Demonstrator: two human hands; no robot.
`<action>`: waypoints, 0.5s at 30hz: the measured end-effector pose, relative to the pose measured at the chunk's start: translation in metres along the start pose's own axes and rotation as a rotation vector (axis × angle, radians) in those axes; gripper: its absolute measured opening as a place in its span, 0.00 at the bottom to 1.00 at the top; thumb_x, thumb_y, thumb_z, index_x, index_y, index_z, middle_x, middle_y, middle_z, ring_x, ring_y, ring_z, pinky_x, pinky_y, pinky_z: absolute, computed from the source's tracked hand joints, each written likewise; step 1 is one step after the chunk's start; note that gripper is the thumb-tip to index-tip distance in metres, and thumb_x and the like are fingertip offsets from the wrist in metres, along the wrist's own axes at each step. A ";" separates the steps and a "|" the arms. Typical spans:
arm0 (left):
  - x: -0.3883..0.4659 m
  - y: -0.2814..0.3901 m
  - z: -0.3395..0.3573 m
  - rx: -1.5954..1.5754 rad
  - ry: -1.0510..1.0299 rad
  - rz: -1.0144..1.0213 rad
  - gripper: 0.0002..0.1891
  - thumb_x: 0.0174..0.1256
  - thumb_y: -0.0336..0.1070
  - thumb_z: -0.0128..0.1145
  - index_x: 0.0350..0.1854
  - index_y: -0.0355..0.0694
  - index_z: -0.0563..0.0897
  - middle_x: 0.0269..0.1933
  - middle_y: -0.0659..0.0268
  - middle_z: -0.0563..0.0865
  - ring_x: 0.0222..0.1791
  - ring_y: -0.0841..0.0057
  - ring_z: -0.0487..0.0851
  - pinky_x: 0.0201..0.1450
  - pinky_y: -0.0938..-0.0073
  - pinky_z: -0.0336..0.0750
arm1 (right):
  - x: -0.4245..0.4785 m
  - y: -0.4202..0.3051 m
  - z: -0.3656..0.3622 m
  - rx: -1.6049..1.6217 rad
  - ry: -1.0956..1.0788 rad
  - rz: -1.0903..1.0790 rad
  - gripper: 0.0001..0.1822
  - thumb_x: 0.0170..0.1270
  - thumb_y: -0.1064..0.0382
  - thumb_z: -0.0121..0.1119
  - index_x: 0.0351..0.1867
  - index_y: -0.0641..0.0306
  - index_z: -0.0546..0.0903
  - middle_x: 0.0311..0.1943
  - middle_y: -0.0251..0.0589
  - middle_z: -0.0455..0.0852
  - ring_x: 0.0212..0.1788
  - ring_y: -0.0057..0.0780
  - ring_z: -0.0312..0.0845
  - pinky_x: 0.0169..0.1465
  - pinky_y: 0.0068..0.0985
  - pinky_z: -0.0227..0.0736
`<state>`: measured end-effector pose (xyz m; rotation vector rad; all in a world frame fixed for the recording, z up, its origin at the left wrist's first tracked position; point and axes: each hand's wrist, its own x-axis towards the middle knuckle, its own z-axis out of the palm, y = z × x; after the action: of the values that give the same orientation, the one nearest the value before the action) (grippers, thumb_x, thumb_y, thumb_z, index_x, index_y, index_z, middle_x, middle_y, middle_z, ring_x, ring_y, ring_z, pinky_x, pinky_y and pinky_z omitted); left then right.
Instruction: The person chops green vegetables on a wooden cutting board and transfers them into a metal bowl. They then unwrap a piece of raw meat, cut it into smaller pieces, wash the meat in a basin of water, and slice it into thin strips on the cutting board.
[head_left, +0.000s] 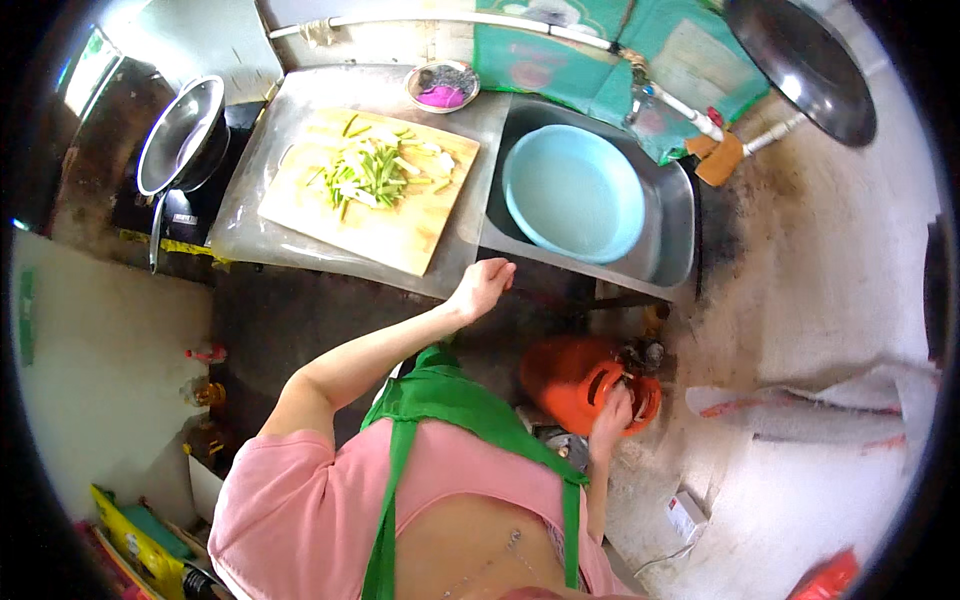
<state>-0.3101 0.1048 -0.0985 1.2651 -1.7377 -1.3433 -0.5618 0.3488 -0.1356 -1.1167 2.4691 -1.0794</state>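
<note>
My left hand (486, 288) hangs by the front edge of the metal counter (300, 251), its fingers curled with nothing seen in them. Low on the right, my right hand (615, 412) grips the slotted collar of an orange gas cylinder (559, 375); the fingertips are hard to make out. A wooden cutting board (420, 236) lies tilted on the counter. On it is a loose heap of cut green and white vegetable pieces (367, 172). A light blue plastic basin (574, 195) sits in the steel sink (671, 247), to the right of the board.
A pan (184, 142) stands on the stove at left, its handle (156, 232) pointing towards me. Behind the board sits a bowl (442, 86) holding a pink item and scouring material. A dark wok (806, 67) hangs at upper right. Bottles (202, 391) stand on the floor at left.
</note>
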 end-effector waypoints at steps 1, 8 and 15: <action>0.012 0.000 0.001 -0.028 0.004 -0.034 0.19 0.72 0.43 0.46 0.25 0.35 0.75 0.19 0.64 0.73 0.24 0.78 0.71 0.30 0.72 0.69 | 0.018 -0.019 0.022 -0.006 -0.017 -0.110 0.18 0.74 0.56 0.43 0.39 0.70 0.77 0.31 0.44 0.81 0.36 0.34 0.75 0.42 0.30 0.68; 0.092 0.000 -0.010 -0.526 -0.148 -0.257 0.13 0.66 0.27 0.48 0.52 0.37 0.72 0.35 0.62 0.80 0.28 0.78 0.78 0.34 0.75 0.75 | 0.145 -0.173 0.135 0.545 -0.389 -0.120 0.11 0.75 0.61 0.43 0.40 0.63 0.75 0.27 0.29 0.71 0.25 0.15 0.64 0.28 0.17 0.61; 0.186 -0.020 0.030 -0.967 -0.197 -0.639 0.27 0.71 0.42 0.50 0.68 0.38 0.62 0.58 0.56 0.73 0.54 0.63 0.76 0.56 0.59 0.73 | 0.301 -0.104 0.253 -0.071 -0.421 -0.561 0.09 0.70 0.61 0.50 0.39 0.64 0.76 0.34 0.44 0.80 0.27 0.41 0.76 0.31 0.34 0.69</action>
<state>-0.3979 -0.0569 -0.1437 1.1160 -0.5379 -2.3206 -0.5912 -0.0493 -0.2136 -1.9028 1.9223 -0.7647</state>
